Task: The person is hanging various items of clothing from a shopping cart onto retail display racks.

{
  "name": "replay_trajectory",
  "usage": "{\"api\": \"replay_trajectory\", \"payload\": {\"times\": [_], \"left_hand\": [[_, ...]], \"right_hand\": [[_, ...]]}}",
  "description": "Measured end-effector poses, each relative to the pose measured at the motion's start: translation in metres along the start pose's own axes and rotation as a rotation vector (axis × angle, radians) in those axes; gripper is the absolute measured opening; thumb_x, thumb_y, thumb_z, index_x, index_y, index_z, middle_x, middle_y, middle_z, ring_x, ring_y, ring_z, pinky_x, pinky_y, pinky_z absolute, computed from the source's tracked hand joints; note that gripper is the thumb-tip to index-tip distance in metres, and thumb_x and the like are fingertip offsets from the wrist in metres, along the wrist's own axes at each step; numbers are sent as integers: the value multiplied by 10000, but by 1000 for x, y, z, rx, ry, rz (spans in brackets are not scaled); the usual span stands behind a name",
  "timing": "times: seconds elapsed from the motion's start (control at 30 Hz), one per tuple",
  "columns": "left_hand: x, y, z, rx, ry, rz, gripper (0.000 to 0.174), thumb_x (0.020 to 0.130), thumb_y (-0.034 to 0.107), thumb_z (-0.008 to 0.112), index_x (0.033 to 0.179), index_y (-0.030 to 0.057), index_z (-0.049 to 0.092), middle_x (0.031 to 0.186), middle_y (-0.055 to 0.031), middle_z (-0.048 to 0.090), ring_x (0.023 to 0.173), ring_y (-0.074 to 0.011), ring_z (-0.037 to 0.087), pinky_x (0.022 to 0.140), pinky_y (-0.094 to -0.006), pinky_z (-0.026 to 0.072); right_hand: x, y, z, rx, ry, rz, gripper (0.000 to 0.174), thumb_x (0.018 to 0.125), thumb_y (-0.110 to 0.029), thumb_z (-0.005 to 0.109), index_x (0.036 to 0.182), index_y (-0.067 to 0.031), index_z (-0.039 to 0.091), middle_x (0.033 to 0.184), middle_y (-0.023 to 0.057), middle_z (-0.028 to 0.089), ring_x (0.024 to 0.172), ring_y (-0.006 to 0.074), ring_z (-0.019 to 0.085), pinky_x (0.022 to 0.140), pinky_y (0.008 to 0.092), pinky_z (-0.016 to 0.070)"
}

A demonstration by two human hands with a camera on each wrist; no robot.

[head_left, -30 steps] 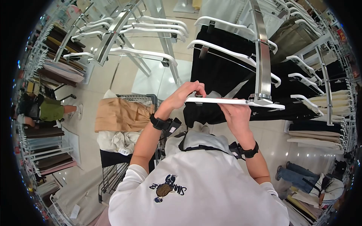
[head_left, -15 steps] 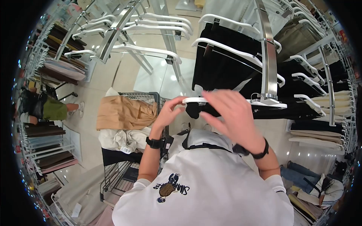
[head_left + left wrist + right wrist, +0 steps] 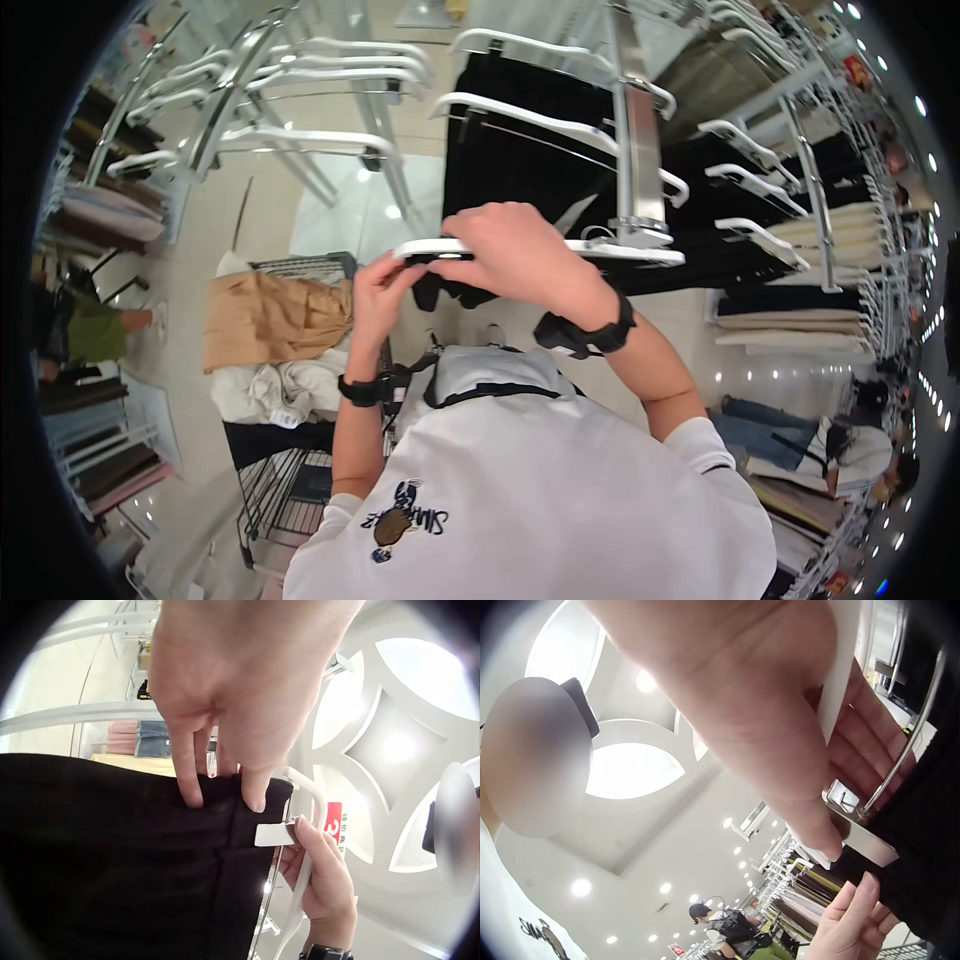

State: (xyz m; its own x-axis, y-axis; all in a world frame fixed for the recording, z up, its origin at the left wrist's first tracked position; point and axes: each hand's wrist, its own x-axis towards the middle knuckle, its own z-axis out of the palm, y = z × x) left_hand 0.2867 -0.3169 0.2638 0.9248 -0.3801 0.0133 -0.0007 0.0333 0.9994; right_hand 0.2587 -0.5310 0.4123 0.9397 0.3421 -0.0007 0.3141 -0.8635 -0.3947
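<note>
the left hand (image 3: 376,292) pinches the top edge of a black garment (image 3: 127,847), which hangs below it; the right hand (image 3: 515,248) lies over a white hanger (image 3: 640,256), thumb and fingers gripping the metal clip (image 3: 871,847) at the garment's corner. on the left, a cart (image 3: 268,490) holds tan cloth (image 3: 262,312) and cream cloth (image 3: 275,390). ahead, a steel rail (image 3: 638,150) bears more hangers (image 3: 535,124).

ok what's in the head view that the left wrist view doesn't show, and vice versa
Only the head view: the tan cloth garment on the dark wire cart.
Only the left wrist view: the red-and-white sign and lit petal-shaped ceiling recesses.
Both: left hand, right hand, white plastic hanger, black fabric garment.
</note>
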Motion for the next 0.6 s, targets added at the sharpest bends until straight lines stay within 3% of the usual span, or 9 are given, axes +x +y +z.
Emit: {"api": "replay_trajectory", "payload": {"times": [0.2, 0.4, 0.43, 0.47, 0.53, 0.6], "left_hand": [[4, -4, -1, -11, 23, 25, 148, 906, 3, 725, 1048, -36, 735, 899, 42, 646, 770, -16, 511, 636, -200, 381], [4, -5, -7, -2, -30, -46, 187, 919, -14, 706, 1104, -26, 726, 947, 40, 676, 800, -37, 546, 691, -207, 415], [5, -24, -21, 49, -86, -77, 303, 1036, 203, 622, 1226, -27, 672, 1089, -4, 674, 938, -74, 565, 813, -259, 437], [9, -49, -37, 54, -109, -69, 303, 1036, 203, 622, 1226, -27, 672, 1089, -4, 674, 938, -74, 565, 813, -259, 437], [22, -85, -55, -568, -281, -17, 586, 1101, 488, 416, 1322, -19, 611, 1236, -38, 633, 1118, -126, 544, 977, -321, 395], [29, -69, -47, -398, -165, -156, 806, 1075, 648, 236, 1361, -25, 575, 1306, -52, 607, 1184, -161, 518, 1018, -349, 353]], "right_hand": [[-1, 3, 2, 55, 74, -13, 342, 848, -353, 736, 895, -15, 713, 809, 143, 696, 747, 359, 696, 674, 436, 564], [-1, 6, 5, 46, 54, -5, 342, 834, -343, 755, 871, -5, 714, 809, 161, 705, 770, 367, 710, 697, 448, 575], [-3, 5, 6, 44, 54, -15, 344, 836, -345, 754, 869, -4, 715, 807, 164, 706, 773, 370, 711, 700, 453, 575], [-4, 6, 7, 39, 58, -20, 347, 838, -347, 753, 867, -3, 717, 804, 168, 706, 777, 373, 713, 702, 458, 576], [-5, 7, 14, 29, 92, -27, 346, 841, -340, 753, 832, 4, 715, 788, 178, 703, 781, 382, 716, 703, 462, 578], [-7, 8, 21, 19, 105, -14, 328, 831, -317, 757, 883, 4, 712, 783, 169, 706, 776, 375, 718, 700, 463, 579]]}}
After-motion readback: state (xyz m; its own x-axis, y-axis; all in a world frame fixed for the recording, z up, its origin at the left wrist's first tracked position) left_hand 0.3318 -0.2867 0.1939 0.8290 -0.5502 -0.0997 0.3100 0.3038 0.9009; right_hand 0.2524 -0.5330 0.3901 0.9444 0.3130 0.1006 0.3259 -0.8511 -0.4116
